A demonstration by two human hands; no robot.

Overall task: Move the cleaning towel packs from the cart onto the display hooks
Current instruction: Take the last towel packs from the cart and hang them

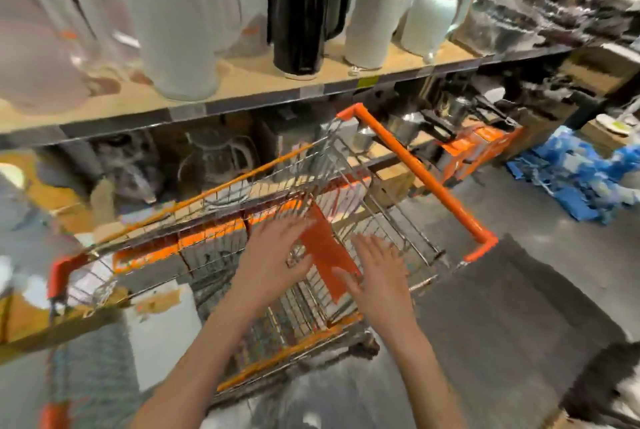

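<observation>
Both bare forearms extend forward and downward from the bottom edge of the view and reach over the wire cart [346,186], which stands tilted in the frame in front of the shelving. The left hand [273,255] is held over the cart's basket, palm down, with the fingers straight and spread moderately; their tips lie at the left edge of the orange flap [327,252] on the cart's child seat, but blur prevents confirming contact. The right hand [377,272] is held just right of that flap, palm down, fingers straight and slightly fanned, with the thumb at the flap's lower right edge; contact again cannot be confirmed. Neither hand holds anything. The cart's orange handle bar [420,172] runs beyond the right hand, toward the upper right of the cart. No cleaning towel pack can be identified inside the cart; the basket contents are too smeared to make out. Beyond the cart, a wooden shelf [242,82] carries a black kettle [304,16], flanked by pale jugs. To the right of the cart, blue packages [581,172] lie on the floor, and a dark mat [502,307] lies on the near right side of the cart.
</observation>
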